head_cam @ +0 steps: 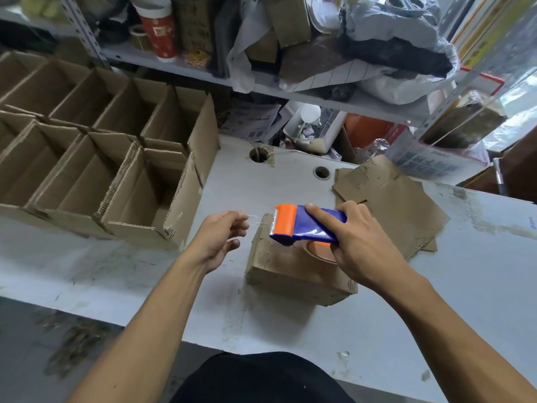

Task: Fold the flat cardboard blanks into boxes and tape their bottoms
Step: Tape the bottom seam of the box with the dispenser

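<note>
Now the right hand [359, 239] is gripping the tape dispenser [305, 225] over the upturned box [290, 271] mid-table while the left hand [220, 237] is pinching the tape end [257, 221], needing it taut and centred on the seam.

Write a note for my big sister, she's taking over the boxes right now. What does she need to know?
Right hand grips the blue-and-orange tape dispenser over the folded box lying bottom-up on the table.
Left hand pinches the clear tape end pulled out from the dispenser.
Done: rows of finished open boxes stand at left.
Left: tape this box's bottom, then fold and tape the flat blanks stacked at right.
</note>
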